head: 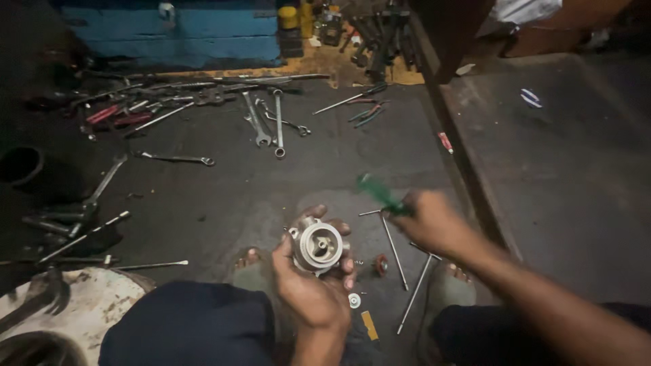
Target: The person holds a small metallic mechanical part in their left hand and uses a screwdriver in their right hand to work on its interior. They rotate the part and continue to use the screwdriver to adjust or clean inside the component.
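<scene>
Two hands, left hand (pixel 313 291) cupping round metal housing (pixel 319 245), bore upward, right hand (pixel 432 224) gripping green-handled screwdriver (pixel 381 195)

I've got one round metal housing (pixel 319 246) in my left hand (pixel 313 288) and one green-handled screwdriver (pixel 380 194) in my right hand (pixel 434 224). Three long thin rods (pixel 395 252) on the floor (pixel 224 203) by my feet, plus one small white washer (pixel 354 300). One blue box (pixel 183 30) at the floor's far edge; spanners too jumbled to count.
</scene>
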